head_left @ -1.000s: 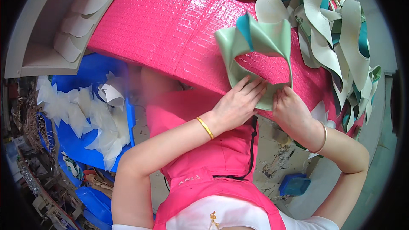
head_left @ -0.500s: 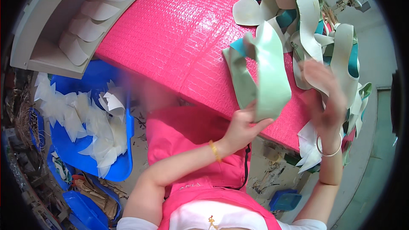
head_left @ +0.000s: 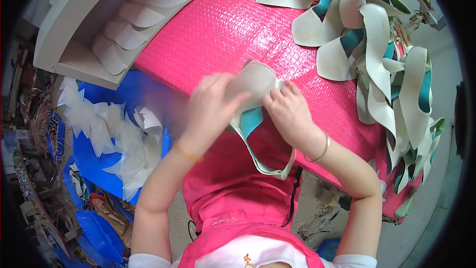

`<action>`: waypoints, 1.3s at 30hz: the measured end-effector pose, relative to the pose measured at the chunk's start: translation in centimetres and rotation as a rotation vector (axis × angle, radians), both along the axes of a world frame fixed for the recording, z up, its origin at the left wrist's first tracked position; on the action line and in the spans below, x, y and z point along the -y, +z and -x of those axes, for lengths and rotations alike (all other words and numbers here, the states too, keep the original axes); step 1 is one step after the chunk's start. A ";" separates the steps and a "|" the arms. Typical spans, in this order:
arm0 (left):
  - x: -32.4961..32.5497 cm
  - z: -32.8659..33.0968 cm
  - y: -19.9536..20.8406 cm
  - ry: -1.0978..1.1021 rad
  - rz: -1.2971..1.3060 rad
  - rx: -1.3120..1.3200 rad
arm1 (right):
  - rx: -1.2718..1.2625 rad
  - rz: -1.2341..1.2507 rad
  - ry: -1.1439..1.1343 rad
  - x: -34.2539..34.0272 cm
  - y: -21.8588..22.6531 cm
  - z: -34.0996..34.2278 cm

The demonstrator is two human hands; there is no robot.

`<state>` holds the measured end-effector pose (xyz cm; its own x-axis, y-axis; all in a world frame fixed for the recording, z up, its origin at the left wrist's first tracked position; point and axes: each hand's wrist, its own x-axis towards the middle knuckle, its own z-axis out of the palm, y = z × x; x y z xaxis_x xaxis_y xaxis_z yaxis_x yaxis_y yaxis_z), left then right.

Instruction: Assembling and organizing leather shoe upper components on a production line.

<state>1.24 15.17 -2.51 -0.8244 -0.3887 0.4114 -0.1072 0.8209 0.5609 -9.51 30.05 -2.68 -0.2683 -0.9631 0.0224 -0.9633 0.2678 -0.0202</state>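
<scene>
Two bare hands work at one looped piece [head_left: 256, 80] of thin, flexible sheet, located over the near edge of the pink work surface, in front of the wearer's lap. Right hand [head_left: 288, 109]: fingers curled, thumb side drawn in, pinching the right margin of the piece. Left hand [head_left: 210, 105]: motion-blurred, thumb set apart from the fingers and lying along the left margin; whether it grips cannot be told. The piece presents a smooth, pale, rounded face between the hands, a teal lining patch [head_left: 252, 120] below it, and a narrow band bent into a closed loop that hangs over the apron [head_left: 233, 188]. The apron is pink, creased cloth.

Beyond the hands, the work surface [head_left: 223, 34] carries a glossy covering with an embossed, repeating texture. At its right side lies a heap of similar pieces [head_left: 377, 32], off-white outside, teal or green inside, overlapping in curved, twisted folds. At the far left, a grey, curved-wall holder [head_left: 52, 44] contains a row of white flaps [head_left: 131, 35] with rounded ends, overlapped like scales. Beneath it, a blue plastic bin [head_left: 89, 156] holds thin, translucent whitish sheets [head_left: 128, 161] with pointed corners.
</scene>
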 end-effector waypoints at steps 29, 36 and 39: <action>-4.9 1.0 0.7 -0.445 0.035 0.022 | 1.421 0.384 -0.639 -14.3 1.7 5.9; -7.3 1.5 -1.4 -0.504 0.103 0.106 | 0.151 0.202 -0.385 -11.1 1.4 1.2; -6.2 2.8 -2.1 -0.448 -0.038 0.092 | 0.412 0.127 -0.094 -9.7 0.9 3.7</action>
<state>-1.53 21.32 -4.56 -0.9471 0.0009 0.3209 0.2027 0.7769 0.5961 -13.19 39.76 -1.83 -0.3659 -0.9306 0.0114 -0.8393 0.3246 -0.4362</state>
